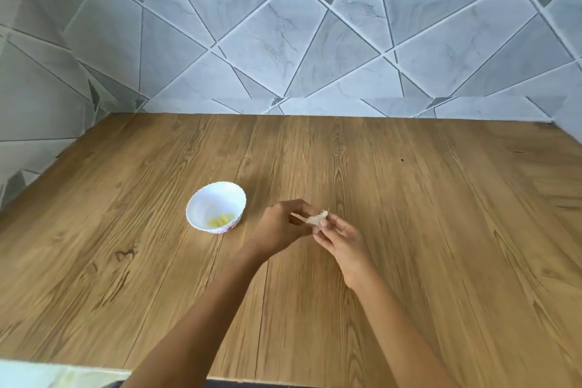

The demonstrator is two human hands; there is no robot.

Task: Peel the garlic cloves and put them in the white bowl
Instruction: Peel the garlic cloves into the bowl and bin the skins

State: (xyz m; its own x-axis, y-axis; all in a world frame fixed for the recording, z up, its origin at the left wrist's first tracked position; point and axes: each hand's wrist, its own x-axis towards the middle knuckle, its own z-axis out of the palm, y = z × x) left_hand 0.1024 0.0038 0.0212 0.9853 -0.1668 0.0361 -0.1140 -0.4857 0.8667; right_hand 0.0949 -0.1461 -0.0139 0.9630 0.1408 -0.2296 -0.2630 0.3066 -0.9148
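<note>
A wood-grain counter (409,230) is seen across the lower part of the view, w/ grain lines running front to back. A small dark speck (402,160) is noted on it toward the back right, and a dark knot mark (126,253) at left. At back and left the counter is bounded by a wall (283,41), tiled in grey-white marble-look triangles w/ darker grey wedges. A pale surface (47,375) is glimpsed past the front edge, btm left.

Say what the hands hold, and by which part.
A garlic clove: left hand pinches its left end, right hand its right end.
</note>
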